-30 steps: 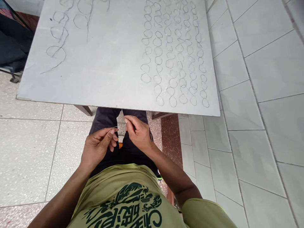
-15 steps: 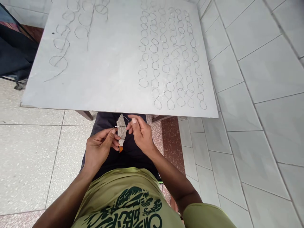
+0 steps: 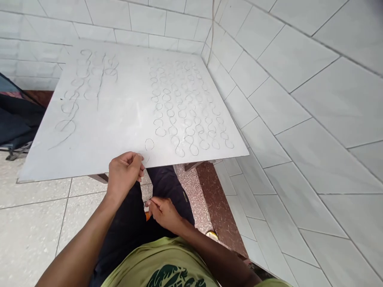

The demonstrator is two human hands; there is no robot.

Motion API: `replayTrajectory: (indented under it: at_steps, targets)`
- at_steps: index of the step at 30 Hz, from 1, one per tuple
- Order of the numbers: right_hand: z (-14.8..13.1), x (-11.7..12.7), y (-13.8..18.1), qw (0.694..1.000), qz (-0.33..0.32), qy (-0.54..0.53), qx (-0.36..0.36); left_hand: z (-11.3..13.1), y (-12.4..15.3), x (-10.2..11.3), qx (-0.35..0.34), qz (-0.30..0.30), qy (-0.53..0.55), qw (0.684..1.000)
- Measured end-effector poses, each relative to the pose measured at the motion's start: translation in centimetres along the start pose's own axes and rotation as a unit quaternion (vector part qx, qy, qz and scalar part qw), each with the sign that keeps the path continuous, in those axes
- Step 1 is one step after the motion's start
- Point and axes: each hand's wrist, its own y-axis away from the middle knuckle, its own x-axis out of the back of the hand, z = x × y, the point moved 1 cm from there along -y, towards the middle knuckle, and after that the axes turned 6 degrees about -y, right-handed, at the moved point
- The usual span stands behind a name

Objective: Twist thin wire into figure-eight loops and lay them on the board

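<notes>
My left hand (image 3: 124, 175) is closed at the table's front edge, its thumb and fingertips pinching a thin wire bent into a figure eight (image 3: 149, 150). The upper loop of this wire shows over the white tabletop (image 3: 119, 127); part of its lower loop is behind my fingers. My right hand (image 3: 164, 213) is lower, over my lap, with fingers pinched together. A small dark bit shows at its fingertips, too little to name. Just below them is an orange piece (image 3: 147, 216), mostly hidden.
Rows of similar wire figure eights (image 3: 189, 131) lie on the right of the tabletop. Longer chains of looped wire (image 3: 72, 115) lie at the left. Tiled walls (image 3: 287, 119) border the back and right. A black folded item (image 3: 14, 121) stands at far left.
My left hand has moved up to the table edge with the wire. My right hand has let go of the wire and dropped toward my lap. The view has tilted up.
</notes>
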Motion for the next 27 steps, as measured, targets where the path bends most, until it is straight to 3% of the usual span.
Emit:
replayTrajectory:
  at_steps: [5, 8, 13, 19, 21, 23, 25, 27]
  targets:
    - [0.8, -0.5, 0.5, 0.995, -0.037, 0.096, 0.018, 2.3, -2.4, -0.9, -0.054, 0.001, -0.081, 0.995]
    - [0.9, -0.4, 0.3, 0.99, -0.048, 0.133, 0.027, 2.6, -2.1, -1.8, -0.037, -0.028, -0.1, 0.994]
    - [1.1, -0.6, 0.0, 0.979, -0.087, 0.182, 0.027, 2.3, -1.3, -3.4, 0.035, -0.106, -0.046, 0.993]
    - [1.2, -0.5, -0.2, 0.97, -0.116, 0.209, 0.031, 2.5, -0.3, -3.3, 0.019, -0.101, -0.116, 0.988]
    - [1.4, -0.4, -0.2, 0.971, -0.114, 0.209, 0.026, 2.1, 0.6, -2.8, -0.007, -0.084, -0.157, 0.984]
    - [1.7, -0.3, -0.2, 0.971, -0.114, 0.21, 0.021, 1.4, 1.5, -2.4, -0.058, -0.027, -0.229, 0.971]
    - [1.8, -0.2, -0.1, 0.97, -0.118, 0.211, 0.017, 0.5, 2.1, -1.9, -0.15, 0.044, -0.306, 0.939]
    - [1.9, -0.2, -0.1, 0.969, -0.126, 0.213, 0.016, -0.3, 2.4, -1.7, -0.273, 0.064, -0.355, 0.892]
